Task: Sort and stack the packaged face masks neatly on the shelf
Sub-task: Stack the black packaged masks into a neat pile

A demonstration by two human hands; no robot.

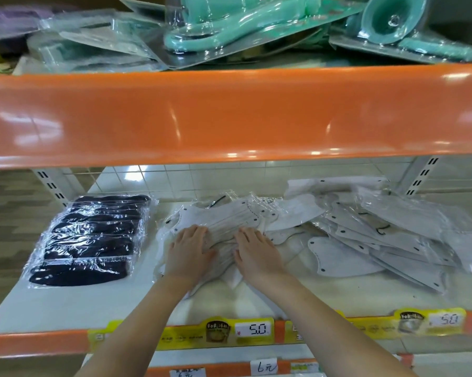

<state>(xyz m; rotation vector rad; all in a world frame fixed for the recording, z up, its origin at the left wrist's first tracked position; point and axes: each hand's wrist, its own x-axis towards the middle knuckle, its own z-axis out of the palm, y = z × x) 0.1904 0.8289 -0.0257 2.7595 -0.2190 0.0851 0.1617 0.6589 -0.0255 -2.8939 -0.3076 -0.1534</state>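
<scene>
You are squaring up the white stack (pixel 218 227) mid-shelf (pixel 66 303): your left hand (pixel 189 251) and right hand (pixel 256 254) lie flat on it, fingers spread, pressing and pinching nothing. The black stack (pixel 90 238) already sits tidy to the left, so next, I judge, you should draw from the loose pile (pixel 379 235) on the right, aligning each pack before laying it on. Price tags (pixel 253 330) read "5.0", a lower one "6元".

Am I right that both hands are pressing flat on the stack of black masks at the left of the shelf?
Not quite. In the head view, the left hand and right hand press flat on the middle pile of white masks. The black masks lie untouched at the left.
</scene>
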